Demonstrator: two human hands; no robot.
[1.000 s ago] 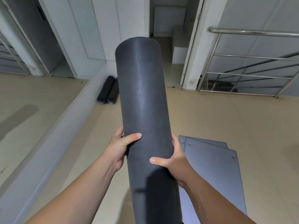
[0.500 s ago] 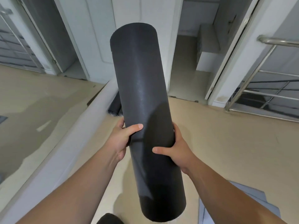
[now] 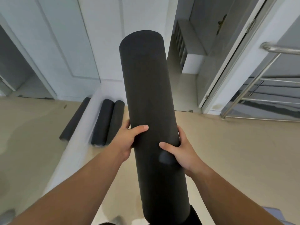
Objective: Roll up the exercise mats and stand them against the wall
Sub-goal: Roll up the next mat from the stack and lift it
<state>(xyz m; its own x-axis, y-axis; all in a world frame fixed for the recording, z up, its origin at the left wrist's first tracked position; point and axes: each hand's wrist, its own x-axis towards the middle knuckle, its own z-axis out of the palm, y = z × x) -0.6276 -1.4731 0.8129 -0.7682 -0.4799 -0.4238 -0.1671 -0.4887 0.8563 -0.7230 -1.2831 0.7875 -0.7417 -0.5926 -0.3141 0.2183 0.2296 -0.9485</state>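
Note:
I hold a thick, dark grey rolled exercise mat (image 3: 146,88) nearly upright in front of me, its top tilted slightly away. My left hand (image 3: 128,140) grips its left side and my right hand (image 3: 183,153) grips its right side a little lower. Two more rolled mats (image 3: 101,122) (image 3: 115,120) stand side by side against the low white wall (image 3: 76,151) ahead on the left. Another dark roll (image 3: 75,119) shows just beyond that wall.
White panelled doors (image 3: 65,46) fill the back. An open doorway (image 3: 183,88) lies straight ahead, and a steel stair railing (image 3: 253,85) stands at the right. A corner of a flat grey mat (image 3: 276,215) lies at the bottom right on the beige floor.
I have moved forward with the rolled mat. The rolls by the white wall are closer, and the flat mats on the floor have slid almost out of view. Both hands keep their grip.

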